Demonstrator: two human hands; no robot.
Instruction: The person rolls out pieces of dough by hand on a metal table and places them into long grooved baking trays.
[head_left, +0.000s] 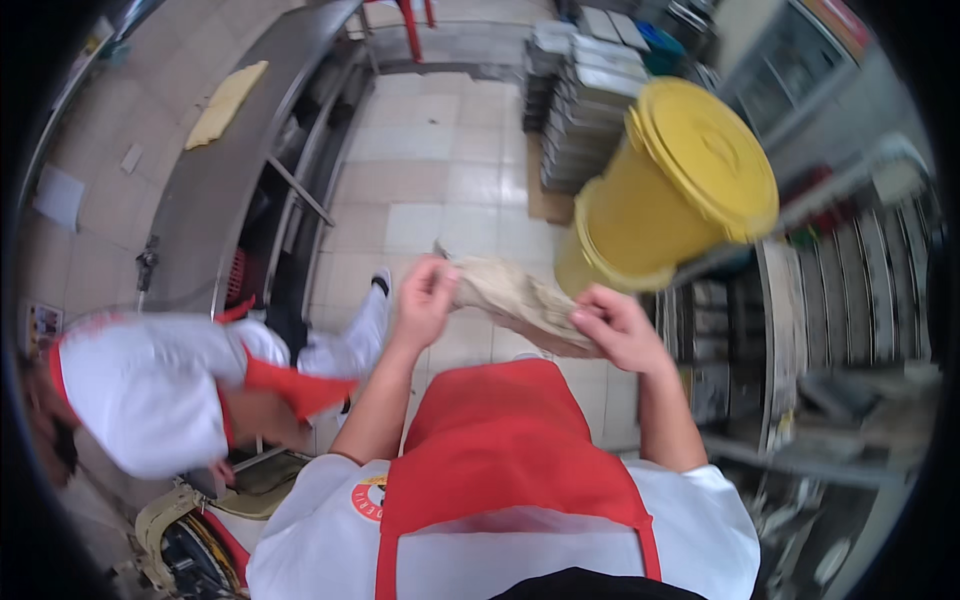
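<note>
A crumpled beige cloth is stretched out in the air in front of my red apron. My left hand pinches its left end, and a small dark tip of it pokes up beside the fingers. At the other end, my right hand grips the cloth between thumb and fingers. The middle sags slightly between the two hands. Just beyond my right hand stands a yellow lidded bin.
On the left runs a steel counter with a yellow cloth on it. A co-worker in white and red bends close at my left. Stacked metal pans stand at the back; racks of trays line the right.
</note>
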